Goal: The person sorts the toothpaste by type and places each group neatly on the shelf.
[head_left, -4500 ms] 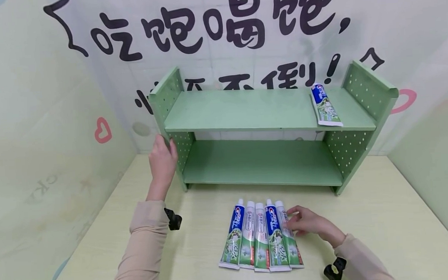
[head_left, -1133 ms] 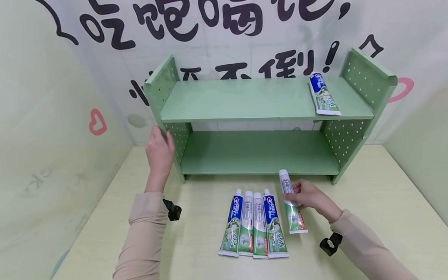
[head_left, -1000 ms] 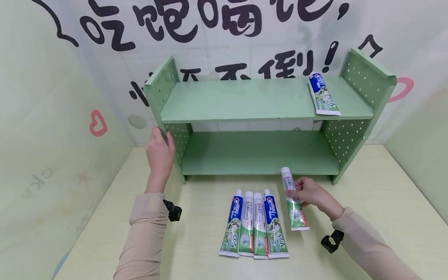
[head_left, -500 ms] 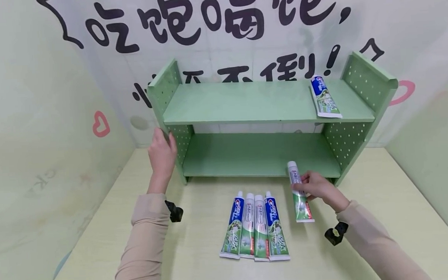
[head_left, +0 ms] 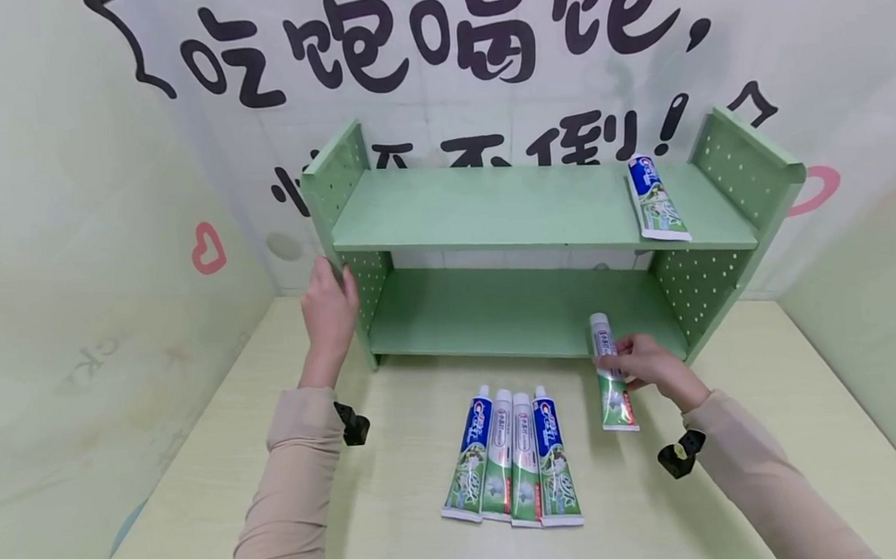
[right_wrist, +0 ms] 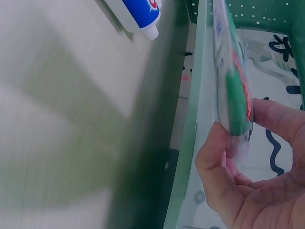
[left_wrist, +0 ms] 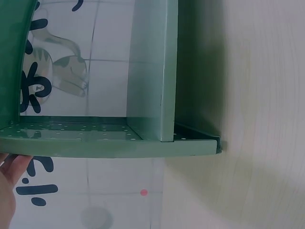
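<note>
The left hand (head_left: 329, 310) is gripping the left side of a green two-tier shelf (head_left: 463, 208) with curled fingers. The right hand (head_left: 650, 366) is pinching a white-and-green plastic tube (head_left: 614, 391) between thumb and bent fingers, before the lower tier's right end. Four flat tubes (head_left: 525, 468) are lying side by side on the pale wood-grained table (head_left: 397, 490); a blue-and-green tube (head_left: 657, 204) is resting on the upper tier.

In the head view, the middle of the held tube (head_left: 614, 395) is being partly covered by the right hand (head_left: 655, 368). In the right wrist view, the same tube is being shown blurred, and its upper end is being cut off by the top edge. By the left edge of the left wrist view, most of the left hand (left_wrist: 6, 193) is being cut away. The lower writing (head_left: 472, 142) is being partly hidden by the shelf (head_left: 513, 310).
</note>
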